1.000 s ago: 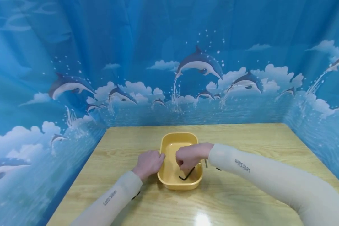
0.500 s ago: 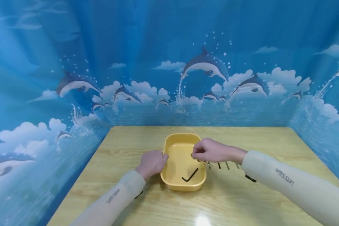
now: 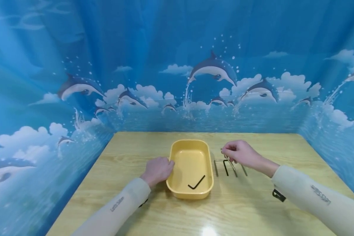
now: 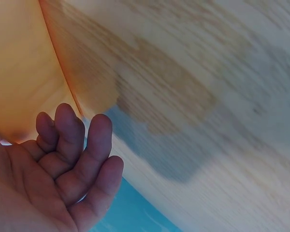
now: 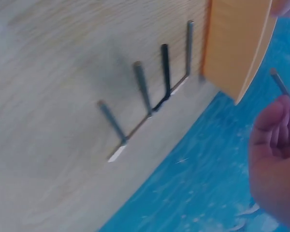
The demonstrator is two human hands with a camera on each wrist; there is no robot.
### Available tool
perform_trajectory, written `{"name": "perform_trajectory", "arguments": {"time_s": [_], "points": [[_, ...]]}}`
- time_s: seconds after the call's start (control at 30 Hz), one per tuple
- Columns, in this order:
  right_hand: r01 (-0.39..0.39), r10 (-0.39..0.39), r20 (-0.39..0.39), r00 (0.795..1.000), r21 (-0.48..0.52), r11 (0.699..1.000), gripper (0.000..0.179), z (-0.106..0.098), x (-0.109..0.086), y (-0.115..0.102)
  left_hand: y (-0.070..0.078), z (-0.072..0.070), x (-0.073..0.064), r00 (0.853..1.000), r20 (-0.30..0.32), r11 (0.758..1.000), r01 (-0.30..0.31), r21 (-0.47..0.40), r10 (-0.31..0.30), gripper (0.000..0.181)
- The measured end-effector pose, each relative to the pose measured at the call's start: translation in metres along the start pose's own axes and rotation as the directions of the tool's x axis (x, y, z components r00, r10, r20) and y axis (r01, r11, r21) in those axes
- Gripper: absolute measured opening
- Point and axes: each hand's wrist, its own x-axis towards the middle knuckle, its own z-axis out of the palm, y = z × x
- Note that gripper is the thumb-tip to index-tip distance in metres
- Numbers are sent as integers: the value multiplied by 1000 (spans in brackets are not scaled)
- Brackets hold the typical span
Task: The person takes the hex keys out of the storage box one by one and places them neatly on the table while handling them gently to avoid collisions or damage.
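Note:
In the head view my left hand (image 3: 158,170) grips the left rim of a yellow plastic tray (image 3: 190,144), thumb over the edge. The left wrist view shows its curled fingers beside the tray's outer wall (image 4: 26,58). A black hex key (image 3: 196,183) lies inside the tray near its front. Right of the tray, my right hand (image 3: 242,153) pinches a metal hex key (image 5: 280,82) just above the table. Beneath that hand several hex keys lie in a row, among them a black one (image 5: 166,70) and a silver one (image 5: 189,48).
The pale wood-grain table (image 3: 135,147) carries the tray and the keys. A blue dolphin-print curtain (image 3: 153,108) surrounds its back and sides. Bright glare (image 3: 208,231) shows at the table's front.
My right hand has moved from inside the tray out to the right, over the row, carrying a hex key. The left hand keeps its grip on the rim.

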Motion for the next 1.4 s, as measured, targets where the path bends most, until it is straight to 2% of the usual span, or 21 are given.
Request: {"name": "perform_trajectory", "arguments": {"time_s": [0.3, 0.63, 0.77, 0.97, 1.17, 1.4], "points": [[-140, 141, -63, 988, 10, 990, 23, -11, -8, 35, -3, -2, 0, 999, 17, 999, 29, 15, -29, 53], [-283, 279, -71, 958, -62, 957, 29, -16, -18, 86, -3, -3, 0, 999, 21, 999, 35, 23, -35, 54], [-306, 301, -72, 951, -80, 949, 31, -17, -22, 100, -1, -1, 2, 999, 27, 999, 30, 25, -31, 54], [-326, 320, -67, 945, -111, 939, 28, -18, -20, 110, 2, -1, 4, 999, 25, 1000, 23, 16, -24, 54], [-347, 339, -73, 938, -171, 922, 29, -22, -11, 109, 2, -4, 5, 1000, 8, 1000, 8, 19, -8, 52], [-392, 384, -79, 920, -161, 906, 27, -18, -7, 112, 1, -2, 3, 1000, 9, 1000, 1, 21, -1, 51]]}}
